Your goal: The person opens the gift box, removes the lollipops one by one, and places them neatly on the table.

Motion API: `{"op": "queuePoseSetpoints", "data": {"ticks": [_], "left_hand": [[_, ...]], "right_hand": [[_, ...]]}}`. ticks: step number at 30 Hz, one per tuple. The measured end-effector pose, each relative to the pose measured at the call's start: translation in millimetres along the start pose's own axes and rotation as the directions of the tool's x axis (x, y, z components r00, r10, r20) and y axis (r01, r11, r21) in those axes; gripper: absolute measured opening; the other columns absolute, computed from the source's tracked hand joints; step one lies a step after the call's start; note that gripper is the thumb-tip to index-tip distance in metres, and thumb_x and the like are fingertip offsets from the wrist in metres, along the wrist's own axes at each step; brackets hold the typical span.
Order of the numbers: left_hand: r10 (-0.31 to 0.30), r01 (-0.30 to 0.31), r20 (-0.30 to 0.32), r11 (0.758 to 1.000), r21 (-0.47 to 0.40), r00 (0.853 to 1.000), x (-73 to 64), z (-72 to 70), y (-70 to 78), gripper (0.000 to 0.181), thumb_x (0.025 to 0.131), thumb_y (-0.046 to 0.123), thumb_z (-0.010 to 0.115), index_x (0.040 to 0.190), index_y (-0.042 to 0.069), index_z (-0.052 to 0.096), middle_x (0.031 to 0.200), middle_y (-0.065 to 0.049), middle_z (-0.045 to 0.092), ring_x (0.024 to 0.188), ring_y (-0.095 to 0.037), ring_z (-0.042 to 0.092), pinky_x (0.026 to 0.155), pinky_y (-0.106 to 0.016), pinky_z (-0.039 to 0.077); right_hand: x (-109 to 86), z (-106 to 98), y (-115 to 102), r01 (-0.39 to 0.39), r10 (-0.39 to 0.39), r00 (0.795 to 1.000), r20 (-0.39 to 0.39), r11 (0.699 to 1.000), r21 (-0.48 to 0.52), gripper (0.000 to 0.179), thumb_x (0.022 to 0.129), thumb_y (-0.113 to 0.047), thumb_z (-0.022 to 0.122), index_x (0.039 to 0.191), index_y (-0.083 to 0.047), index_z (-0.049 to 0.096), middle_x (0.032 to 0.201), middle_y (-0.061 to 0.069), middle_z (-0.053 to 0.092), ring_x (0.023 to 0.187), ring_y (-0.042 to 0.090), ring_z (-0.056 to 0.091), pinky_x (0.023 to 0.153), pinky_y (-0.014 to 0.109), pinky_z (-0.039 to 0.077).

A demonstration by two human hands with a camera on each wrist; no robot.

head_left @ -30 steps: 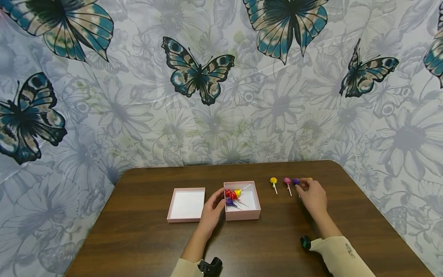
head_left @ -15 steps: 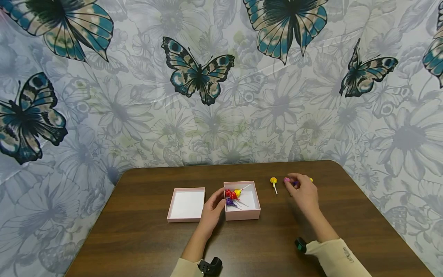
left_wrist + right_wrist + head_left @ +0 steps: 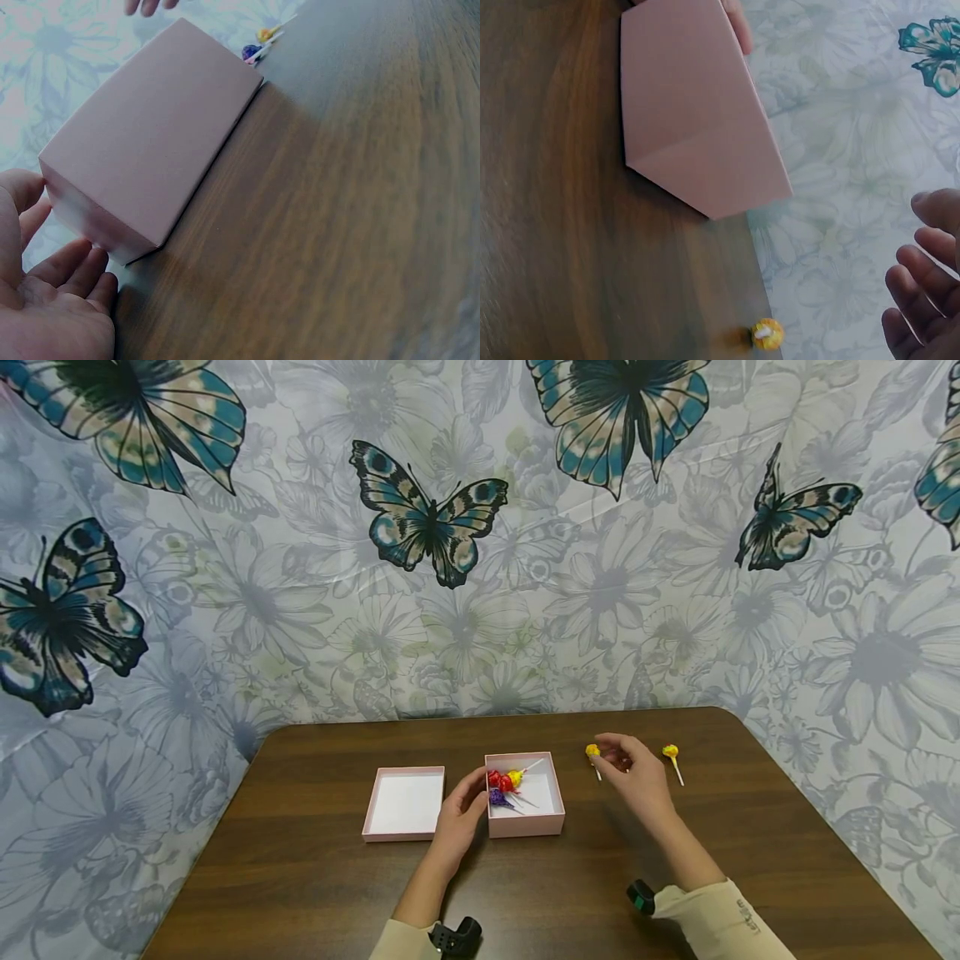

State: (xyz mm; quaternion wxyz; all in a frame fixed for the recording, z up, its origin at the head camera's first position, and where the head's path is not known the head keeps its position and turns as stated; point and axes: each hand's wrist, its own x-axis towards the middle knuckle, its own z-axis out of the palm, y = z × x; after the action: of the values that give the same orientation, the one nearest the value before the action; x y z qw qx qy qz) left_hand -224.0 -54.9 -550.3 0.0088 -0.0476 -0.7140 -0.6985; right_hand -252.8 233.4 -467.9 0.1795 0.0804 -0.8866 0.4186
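Observation:
My left hand point(image 3: 457, 818) touches the left wall of an open pink box point(image 3: 527, 827), its fingers lightly bent in the left wrist view. Inside the box lie red, purple and yellow lollipops point(image 3: 517, 777). My right hand point(image 3: 633, 774) hovers over the table, close to a yellow lollipop point(image 3: 592, 750). In the right wrist view its fingers point(image 3: 922, 281) are spread and hold nothing. Behind that hand in the head view, the purple and pink lollipops are hidden; a purple one point(image 3: 251, 52) shows in the left wrist view. Another yellow lollipop point(image 3: 671, 751) lies right of the hand.
A pink-rimmed box lid point(image 3: 405, 806) lies white side up, left of my left hand. Everything rests on a brown wooden table point(image 3: 315, 877). A butterfly-and-flower cloth point(image 3: 465, 643) hangs behind the table's far edge.
My right hand has moved left along the row, from the purple lollipop past the pink one to the leftmost yellow one. The rightmost yellow lollipop is uncovered. My left hand and the box stayed put.

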Motion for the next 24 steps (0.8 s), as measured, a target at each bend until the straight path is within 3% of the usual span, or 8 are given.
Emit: {"op": "queuePoseSetpoints", "data": {"ticks": [6,10,17,24], "left_hand": [[0.003,-0.003,-0.001,1.000,0.001,1.000,0.1,0.0,0.4,0.046,0.103,0.024,0.055,0.148,0.015,0.048,0.153,-0.012,0.049,0.144,-0.032,0.043,0.119,-0.049,0.035],[0.001,-0.001,-0.003,1.000,0.002,1.000,0.0,0.0,1.1,0.045,0.103,0.022,0.055,0.148,0.015,0.049,0.152,-0.011,0.050,0.143,-0.031,0.044,0.119,-0.048,0.036],[0.015,-0.015,-0.005,1.000,-0.009,1.000,0.2,0.6,-0.2,0.045,0.103,0.020,0.055,0.147,0.014,0.049,0.151,-0.013,0.050,0.143,-0.032,0.044,0.119,-0.049,0.035],[0.008,-0.008,-0.009,1.000,-0.007,1.000,0.6,0.8,-0.5,0.044,0.103,0.020,0.054,0.147,0.015,0.050,0.151,-0.012,0.051,0.143,-0.031,0.044,0.120,-0.050,0.034]], "right_hand": [[-3.1,10,-3,-0.002,-0.002,0.998,0.056,0.998,0.065,0.033,0.088,-0.016,0.077,0.119,-0.010,0.069,0.110,0.011,0.073,0.095,0.022,0.066,0.081,0.024,0.056],[-5.2,17,-5,0.026,-0.033,0.997,0.071,0.995,0.099,0.032,0.088,-0.015,0.077,0.119,-0.011,0.069,0.111,0.010,0.073,0.097,0.024,0.067,0.081,0.032,0.057],[-7.7,30,-8,0.064,-0.082,0.992,0.100,0.983,0.170,0.030,0.087,-0.014,0.078,0.116,-0.011,0.070,0.109,0.007,0.073,0.096,0.022,0.067,0.080,0.024,0.056],[-8.2,41,-13,0.041,-0.068,0.989,0.133,0.980,0.197,0.029,0.087,-0.012,0.077,0.115,-0.009,0.070,0.106,0.009,0.073,0.096,0.023,0.067,0.082,0.023,0.056]]}}
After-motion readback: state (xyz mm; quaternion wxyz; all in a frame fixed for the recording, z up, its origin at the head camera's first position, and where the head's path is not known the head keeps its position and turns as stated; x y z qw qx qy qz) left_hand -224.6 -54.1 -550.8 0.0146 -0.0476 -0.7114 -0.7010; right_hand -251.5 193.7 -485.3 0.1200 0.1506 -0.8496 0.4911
